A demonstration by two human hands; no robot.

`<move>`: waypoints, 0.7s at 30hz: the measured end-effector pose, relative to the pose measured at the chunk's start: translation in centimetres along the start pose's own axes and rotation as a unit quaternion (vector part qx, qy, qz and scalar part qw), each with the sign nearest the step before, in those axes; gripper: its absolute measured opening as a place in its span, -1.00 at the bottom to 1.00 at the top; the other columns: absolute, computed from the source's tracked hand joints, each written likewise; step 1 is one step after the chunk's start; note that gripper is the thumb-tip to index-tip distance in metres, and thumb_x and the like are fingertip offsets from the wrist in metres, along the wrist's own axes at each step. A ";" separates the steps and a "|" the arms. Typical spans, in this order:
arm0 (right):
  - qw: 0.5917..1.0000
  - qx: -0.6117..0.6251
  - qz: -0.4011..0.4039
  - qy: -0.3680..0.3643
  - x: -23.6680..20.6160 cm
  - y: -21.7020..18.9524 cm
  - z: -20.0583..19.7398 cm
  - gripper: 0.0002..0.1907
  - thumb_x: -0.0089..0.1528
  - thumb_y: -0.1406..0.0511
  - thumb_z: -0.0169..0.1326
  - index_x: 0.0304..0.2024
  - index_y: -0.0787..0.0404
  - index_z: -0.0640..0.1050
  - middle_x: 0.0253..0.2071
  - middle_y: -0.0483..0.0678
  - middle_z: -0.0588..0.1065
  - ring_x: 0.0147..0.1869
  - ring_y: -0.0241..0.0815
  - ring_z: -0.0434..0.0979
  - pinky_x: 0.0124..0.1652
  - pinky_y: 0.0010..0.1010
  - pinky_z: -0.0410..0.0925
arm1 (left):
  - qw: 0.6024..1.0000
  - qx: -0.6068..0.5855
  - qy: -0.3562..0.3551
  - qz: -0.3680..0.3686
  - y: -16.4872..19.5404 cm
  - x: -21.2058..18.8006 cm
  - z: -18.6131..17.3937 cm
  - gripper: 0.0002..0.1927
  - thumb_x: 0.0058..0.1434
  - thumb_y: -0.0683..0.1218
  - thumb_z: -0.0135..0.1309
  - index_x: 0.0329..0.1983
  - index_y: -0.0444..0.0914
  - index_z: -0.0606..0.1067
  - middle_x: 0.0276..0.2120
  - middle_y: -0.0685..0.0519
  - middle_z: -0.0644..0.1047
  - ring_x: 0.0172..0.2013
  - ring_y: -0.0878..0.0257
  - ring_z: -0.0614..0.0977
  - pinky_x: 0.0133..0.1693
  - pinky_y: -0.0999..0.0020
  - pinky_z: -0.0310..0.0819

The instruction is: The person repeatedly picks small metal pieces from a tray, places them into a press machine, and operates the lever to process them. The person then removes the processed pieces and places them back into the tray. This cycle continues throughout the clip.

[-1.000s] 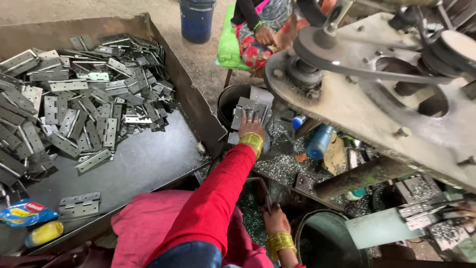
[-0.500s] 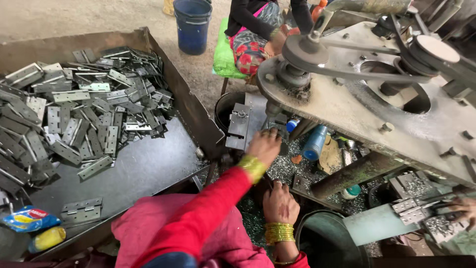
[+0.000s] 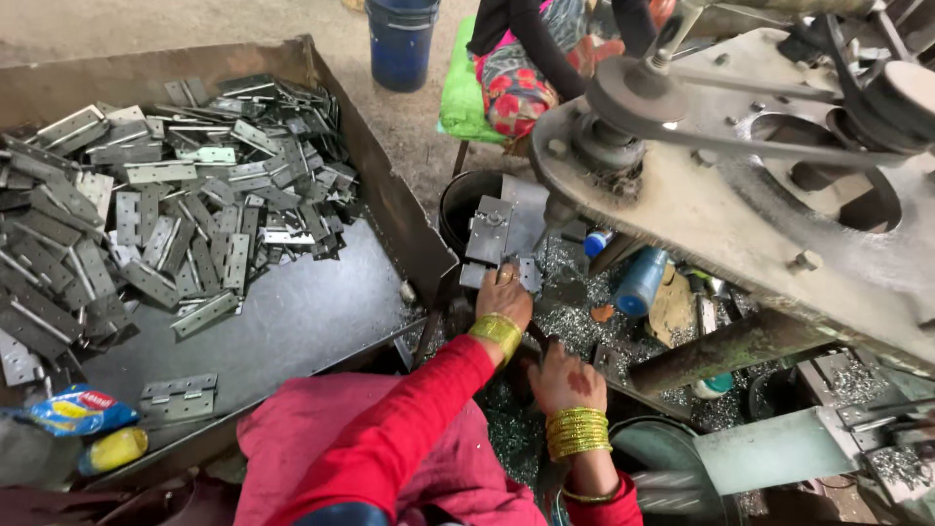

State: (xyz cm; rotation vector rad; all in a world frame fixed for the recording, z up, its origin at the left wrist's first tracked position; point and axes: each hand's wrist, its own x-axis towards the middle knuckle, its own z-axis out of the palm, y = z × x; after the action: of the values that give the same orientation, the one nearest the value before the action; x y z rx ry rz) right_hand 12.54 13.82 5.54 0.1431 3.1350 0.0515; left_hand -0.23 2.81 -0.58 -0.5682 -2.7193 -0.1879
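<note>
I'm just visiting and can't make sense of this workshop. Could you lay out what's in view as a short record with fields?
Left hand: left hand reaches to a metal hinge piece under the machine; whether it grips the piece is unclear
Right hand: right hand rests low among metal shavings; what it holds is hidden
Tray: metal tray with a heap of hinges
Near corner: two hinges, snack packet
Behind: blue bucket, another person seated

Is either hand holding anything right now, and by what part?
Left hand grips a metal plate's lower edge; right hand hold cannot be told.
</note>
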 end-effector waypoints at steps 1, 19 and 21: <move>1.000 0.014 0.004 -0.018 0.1 0.1 -0.1 -0.41 0.20 -0.09 0.03 0.09 0.16 0.45 -0.24 0.15 0.62 -0.13 0.17 0.66 -0.13 -0.03 0.49 | 1.000 -0.003 0.000 -0.019 0.0 0.1 0.1 -0.74 0.23 -0.05 -0.01 -0.25 -0.16 0.70 -0.05 0.02 0.59 0.12 0.10 0.43 0.07 0.12 0.21; 0.953 0.240 0.182 -0.042 -4.3 4.7 22.3 -0.34 0.18 -0.07 0.12 0.17 0.20 0.47 -0.15 0.27 0.60 -0.01 0.29 0.60 -0.06 0.01 0.47 | 0.999 0.042 -0.006 -0.005 -0.6 3.1 0.3 -0.72 0.13 -0.03 0.01 -0.30 -0.18 0.71 -0.07 0.00 0.64 0.12 0.10 0.42 0.11 0.13 0.12; 0.946 0.251 0.202 -0.048 -3.7 5.3 23.6 -0.33 0.16 -0.04 0.15 0.20 0.19 0.46 -0.11 0.29 0.59 0.03 0.30 0.59 -0.03 0.03 0.47 | 0.998 0.065 0.002 -0.009 -0.7 2.9 0.3 -0.72 0.11 -0.03 0.01 -0.31 -0.18 0.71 -0.08 -0.01 0.64 0.10 0.10 0.42 0.13 0.10 0.11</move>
State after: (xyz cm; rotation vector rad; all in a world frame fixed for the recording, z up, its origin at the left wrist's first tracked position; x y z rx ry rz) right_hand 16.86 19.55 -17.82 0.7550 2.8885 -0.7278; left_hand -3.09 3.22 0.16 -0.5049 -2.7090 -0.0161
